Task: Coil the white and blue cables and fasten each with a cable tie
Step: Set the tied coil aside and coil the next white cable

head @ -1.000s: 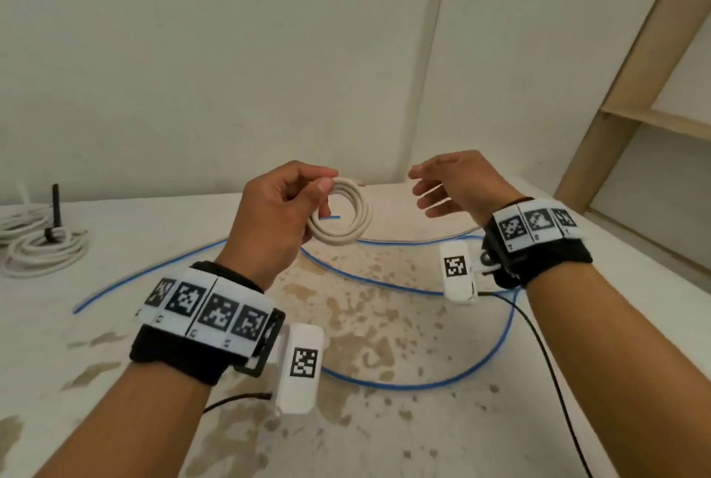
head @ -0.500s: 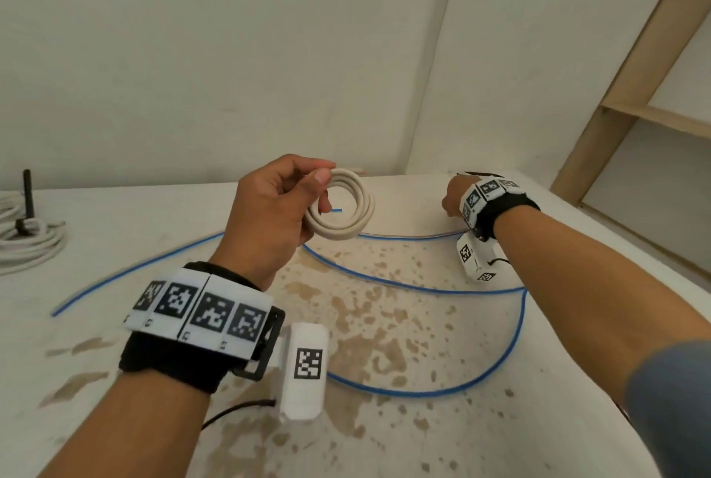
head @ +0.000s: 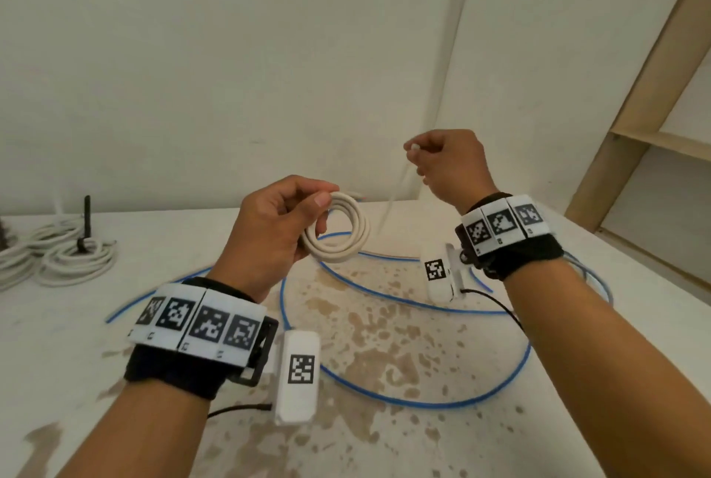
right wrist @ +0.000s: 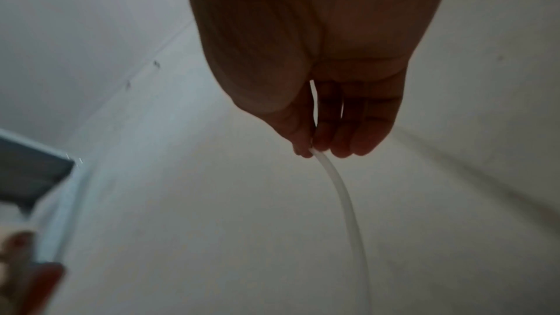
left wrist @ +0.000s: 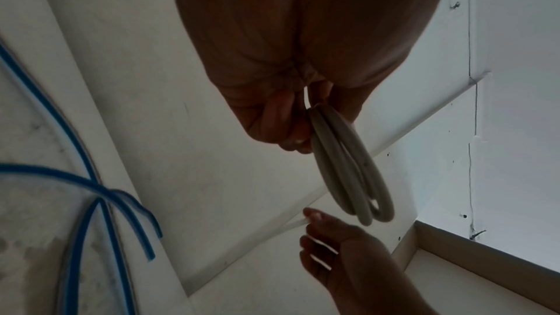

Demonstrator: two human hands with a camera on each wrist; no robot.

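Observation:
My left hand [head: 292, 216] holds a small coil of white cable [head: 338, 233] up above the table, pinched between thumb and fingers; in the left wrist view the coil [left wrist: 348, 176] hangs below the fingers. My right hand [head: 431, 162] is raised to the right of it and pinches a thin white cable tie [head: 392, 200] by its top end; the tie [right wrist: 342, 195] hangs down from the fingertips in the right wrist view. The blue cable [head: 442, 402] lies uncoiled in loose loops on the table below both hands.
Two coiled white cable bundles [head: 57, 258] with a black tie lie at the table's far left. The white table [head: 384, 343] has brown stains. Walls stand close behind, and a wooden shelf frame [head: 635, 139] stands at the right.
My right hand reached to the far side of the table, then rose holding a white cable tie. The left hand kept the white coil, lifted slightly.

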